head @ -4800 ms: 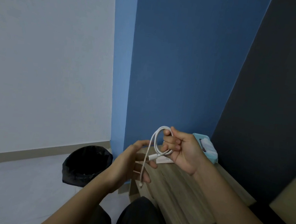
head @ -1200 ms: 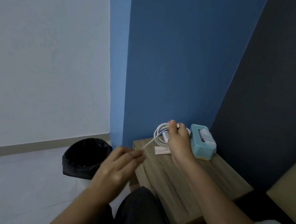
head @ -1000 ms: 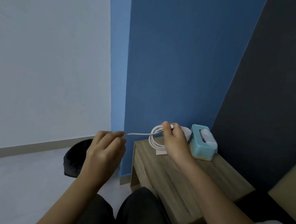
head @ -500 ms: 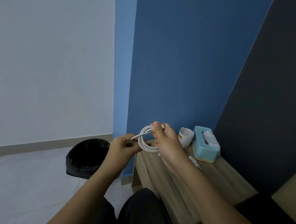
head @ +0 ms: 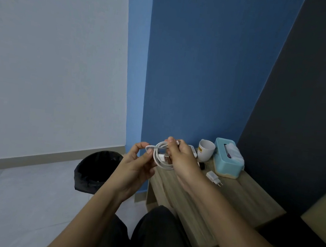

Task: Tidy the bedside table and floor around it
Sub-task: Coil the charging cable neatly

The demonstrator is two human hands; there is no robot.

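Two grips on coiled cable [head: 164, 166] | right grip [head: 182, 159] curled round coil top | left grip [head: 135, 166] pinches its left strand

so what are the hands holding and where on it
A coiled white cable: right hand grips the coil's right side, left hand pinches its left edge.

the bedside table [head: 230, 201] stood in the corner against the wall, with the bin [head: 92, 170] on the floor [head: 19, 198] to its left. at the back of the tabletop the mug [head: 205, 152] sat just left of the tissue box [head: 227, 160]. the charger plug [head: 213, 177] lay in front of them, apart from both. the coiled cable [head: 161, 159] hung above the table's left edge, pinched by the left hand [head: 135, 170] on its left and gripped by the right hand [head: 182, 161] on its right, in front of the mug. the person's legs [head: 156, 233] lay below the hands, before the table.
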